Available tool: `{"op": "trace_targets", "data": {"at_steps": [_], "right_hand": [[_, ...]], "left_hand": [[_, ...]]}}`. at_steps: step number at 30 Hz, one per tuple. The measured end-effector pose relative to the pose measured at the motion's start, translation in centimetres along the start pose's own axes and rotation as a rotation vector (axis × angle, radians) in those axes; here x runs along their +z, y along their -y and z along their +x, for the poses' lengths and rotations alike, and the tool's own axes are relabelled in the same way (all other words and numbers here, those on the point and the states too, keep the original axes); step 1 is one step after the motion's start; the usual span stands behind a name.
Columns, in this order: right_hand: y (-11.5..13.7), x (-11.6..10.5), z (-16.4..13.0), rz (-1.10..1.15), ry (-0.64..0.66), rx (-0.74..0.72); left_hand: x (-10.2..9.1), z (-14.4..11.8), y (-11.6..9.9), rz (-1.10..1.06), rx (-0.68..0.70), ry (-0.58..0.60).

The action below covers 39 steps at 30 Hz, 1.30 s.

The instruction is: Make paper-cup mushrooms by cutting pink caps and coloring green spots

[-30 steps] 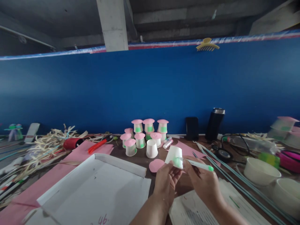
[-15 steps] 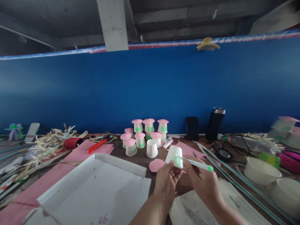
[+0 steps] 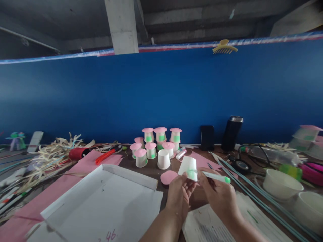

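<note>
Low in the middle of the head view, my left hand (image 3: 179, 191) is closed on an upturned white paper cup (image 3: 188, 165). A green patch marks the cup's lower side. My right hand (image 3: 219, 193) grips a white marker with a green end (image 3: 215, 176), its tip hidden near the green patch. Just left of the held cup lies a pink paper disc (image 3: 169, 177). Behind it stands a plain upturned cup (image 3: 164, 159). Several cups with pink paper tops and green patches (image 3: 141, 158) are grouped and stacked beyond.
An open white box (image 3: 101, 198) lies at the left, over pink paper. Wood shavings (image 3: 65, 149) and a red cutter (image 3: 104, 156) lie behind it. To the right are pale blue strips (image 3: 252, 191), white bowls (image 3: 281, 184), a black flask (image 3: 232, 133) and a dark phone-like slab (image 3: 207, 137).
Both hands stay almost in place. The marker has shifted very slightly against the cup, and the green patch looks a little different.
</note>
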State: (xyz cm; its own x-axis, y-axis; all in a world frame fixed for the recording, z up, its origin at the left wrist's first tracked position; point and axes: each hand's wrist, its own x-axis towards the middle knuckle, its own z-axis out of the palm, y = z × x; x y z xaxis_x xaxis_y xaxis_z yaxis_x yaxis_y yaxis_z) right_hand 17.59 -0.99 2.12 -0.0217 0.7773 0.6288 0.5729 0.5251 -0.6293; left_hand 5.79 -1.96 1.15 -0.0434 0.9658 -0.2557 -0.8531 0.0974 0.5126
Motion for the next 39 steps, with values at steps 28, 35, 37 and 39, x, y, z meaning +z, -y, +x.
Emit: {"op": "trace_targets", "data": {"at_steps": [28,35,37,39], "right_hand": [[0.35,-0.22,0.10,-0.010,0.104,0.015],[0.28,-0.15,0.13,0.042,0.009,-0.022],[0.28,-0.20,0.10,0.053,0.052,-0.003],[0.26,-0.23,0.04,0.051,0.105,0.024]], "left_hand": [[-0.10,0.11,-0.01,-0.020,0.019,-0.031],[0.14,-0.05,-0.14,0.004,-0.016,-0.029],[0.12,-0.01,-0.06,0.004,-0.010,-0.054],[0.03,0.03,0.04,0.001,0.004,-0.059]]}}
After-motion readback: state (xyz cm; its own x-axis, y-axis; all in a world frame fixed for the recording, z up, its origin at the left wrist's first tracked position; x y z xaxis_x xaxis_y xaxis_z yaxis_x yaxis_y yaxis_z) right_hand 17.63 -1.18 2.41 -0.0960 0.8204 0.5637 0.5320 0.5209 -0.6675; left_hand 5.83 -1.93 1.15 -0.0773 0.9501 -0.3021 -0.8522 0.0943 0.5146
